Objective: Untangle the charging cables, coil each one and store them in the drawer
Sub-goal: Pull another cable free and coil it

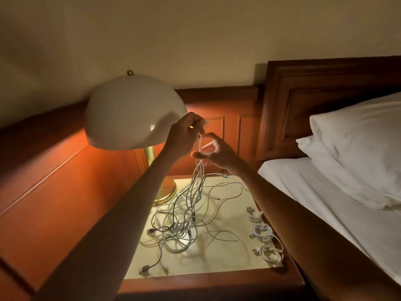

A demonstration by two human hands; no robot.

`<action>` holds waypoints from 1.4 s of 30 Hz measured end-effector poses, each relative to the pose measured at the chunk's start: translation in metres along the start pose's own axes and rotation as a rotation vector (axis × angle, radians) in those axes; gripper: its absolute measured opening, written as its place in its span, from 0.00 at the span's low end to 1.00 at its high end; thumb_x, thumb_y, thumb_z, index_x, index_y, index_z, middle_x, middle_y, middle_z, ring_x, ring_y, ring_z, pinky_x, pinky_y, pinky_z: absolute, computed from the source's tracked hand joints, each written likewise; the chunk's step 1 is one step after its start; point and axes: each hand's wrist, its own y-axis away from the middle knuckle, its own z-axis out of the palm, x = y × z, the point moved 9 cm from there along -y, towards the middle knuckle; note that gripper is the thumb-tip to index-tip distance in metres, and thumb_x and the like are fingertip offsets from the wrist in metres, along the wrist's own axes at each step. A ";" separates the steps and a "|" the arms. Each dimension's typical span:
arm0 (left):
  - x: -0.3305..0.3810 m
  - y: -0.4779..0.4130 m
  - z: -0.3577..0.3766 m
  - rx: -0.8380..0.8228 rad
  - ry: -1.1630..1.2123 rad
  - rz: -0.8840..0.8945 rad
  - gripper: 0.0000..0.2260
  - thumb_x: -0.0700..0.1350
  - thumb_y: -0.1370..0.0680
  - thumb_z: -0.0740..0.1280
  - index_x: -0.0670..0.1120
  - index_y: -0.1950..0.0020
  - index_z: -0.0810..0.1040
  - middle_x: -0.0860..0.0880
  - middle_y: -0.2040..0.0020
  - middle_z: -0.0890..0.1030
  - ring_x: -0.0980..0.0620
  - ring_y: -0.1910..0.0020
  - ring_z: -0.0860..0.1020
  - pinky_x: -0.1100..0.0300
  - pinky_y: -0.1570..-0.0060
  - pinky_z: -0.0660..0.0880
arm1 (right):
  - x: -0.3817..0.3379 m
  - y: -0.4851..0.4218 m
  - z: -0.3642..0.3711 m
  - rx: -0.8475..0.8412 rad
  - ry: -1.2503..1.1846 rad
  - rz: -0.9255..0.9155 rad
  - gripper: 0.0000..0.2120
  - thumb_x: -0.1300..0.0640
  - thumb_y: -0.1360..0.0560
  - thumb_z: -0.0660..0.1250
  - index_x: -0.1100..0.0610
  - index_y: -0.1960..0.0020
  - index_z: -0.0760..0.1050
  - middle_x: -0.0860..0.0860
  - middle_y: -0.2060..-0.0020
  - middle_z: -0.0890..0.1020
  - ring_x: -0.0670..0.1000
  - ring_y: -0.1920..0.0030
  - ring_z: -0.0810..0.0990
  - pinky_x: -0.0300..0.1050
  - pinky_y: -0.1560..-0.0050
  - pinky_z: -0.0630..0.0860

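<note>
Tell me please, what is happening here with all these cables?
A person is untangling charging cables at a nightstand. The left hand holds a bunch of strands up high beside the lamp, and the right hand curls its fingers round the same strands just below. The rest of the tangle lies on the nightstand top. Three coiled cables lie along its right edge. No drawer is in view.

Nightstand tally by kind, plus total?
Coiled white cables: 3
Tangle of cables, partly lifted, strands too knotted to count: 1
Table lamp: 1
Total: 5
</note>
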 end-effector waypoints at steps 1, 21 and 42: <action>-0.004 0.001 -0.004 0.014 0.019 -0.011 0.07 0.45 0.17 0.62 0.43 0.48 0.77 0.54 0.61 0.82 0.60 0.64 0.79 0.62 0.61 0.76 | -0.008 -0.004 -0.002 0.022 0.015 -0.004 0.22 0.49 0.27 0.75 0.54 0.37 0.73 0.57 0.42 0.82 0.50 0.59 0.86 0.47 0.55 0.84; -0.089 0.068 0.085 -0.283 0.242 -0.407 0.52 0.61 0.39 0.81 0.61 0.22 0.54 0.55 0.26 0.65 0.53 0.29 0.66 0.52 0.29 0.64 | -0.100 -0.029 -0.076 0.298 -0.487 -0.115 0.03 0.65 0.22 0.68 0.63 0.55 0.78 0.59 0.60 0.83 0.55 0.62 0.86 0.49 0.56 0.84; -0.092 0.066 0.065 -0.325 -0.018 -0.451 0.20 0.54 0.21 0.67 0.52 0.30 0.70 0.49 0.37 0.79 0.54 0.49 0.78 0.62 0.52 0.75 | -0.113 -0.016 -0.087 0.270 -0.954 -0.123 0.05 0.67 0.20 0.64 0.64 0.53 0.77 0.58 0.61 0.82 0.52 0.62 0.84 0.44 0.55 0.82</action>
